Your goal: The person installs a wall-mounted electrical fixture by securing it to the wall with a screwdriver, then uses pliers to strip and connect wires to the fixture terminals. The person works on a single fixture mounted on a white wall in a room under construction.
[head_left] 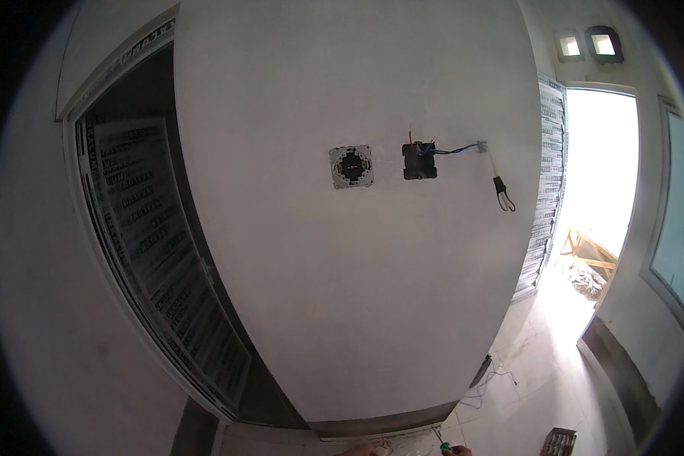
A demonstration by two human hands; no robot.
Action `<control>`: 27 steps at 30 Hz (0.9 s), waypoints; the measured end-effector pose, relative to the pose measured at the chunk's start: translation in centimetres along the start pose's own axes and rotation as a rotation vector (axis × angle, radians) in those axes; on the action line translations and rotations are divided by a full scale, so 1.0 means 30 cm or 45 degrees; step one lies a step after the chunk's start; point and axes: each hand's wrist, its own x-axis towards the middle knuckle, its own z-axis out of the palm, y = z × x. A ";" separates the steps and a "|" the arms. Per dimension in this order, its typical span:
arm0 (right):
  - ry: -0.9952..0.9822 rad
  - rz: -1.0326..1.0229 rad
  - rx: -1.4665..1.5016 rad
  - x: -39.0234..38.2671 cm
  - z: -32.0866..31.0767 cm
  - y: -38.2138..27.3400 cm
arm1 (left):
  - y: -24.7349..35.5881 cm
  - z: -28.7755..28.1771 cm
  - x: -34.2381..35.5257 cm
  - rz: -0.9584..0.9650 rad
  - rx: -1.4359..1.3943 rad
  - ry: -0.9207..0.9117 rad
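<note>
Low at the bottom edge, my right hand [457, 451] is closed round the green handle of a screwdriver [437, 435], its thin shaft pointing up and slightly left. My left hand [366, 451] shows only as a sliver beside it; its fingers are mostly cut off, and whether they hold anything is not visible. On the pale wall ahead sits a socket mounting frame [352, 167], grey-rimmed with a black centre. To its right is an open black wall box [419, 161]. Red, orange and blue wires come out of it, the blue ones [456, 150] running right to a small grey connector [482, 147].
A white cable [501, 191] with a black-taped, looped end hangs from the connector. At left stands a dark doorway with a film-wrapped door [140, 197]; a bright open doorway [600, 167] is at right. Blue wire [490, 384] and a slotted brown block [558, 441] lie on the tiles.
</note>
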 end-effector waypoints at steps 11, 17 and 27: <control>-0.269 -0.033 0.059 -0.267 0.017 0.011 | -0.182 0.045 -0.057 -0.511 -0.153 -0.002; -0.224 0.124 0.024 -0.217 0.038 0.023 | -0.196 0.057 -0.072 -0.552 -0.187 0.023; -0.140 -0.022 -0.086 -0.137 0.053 0.219 | -0.209 0.082 -0.091 -0.614 -0.223 0.050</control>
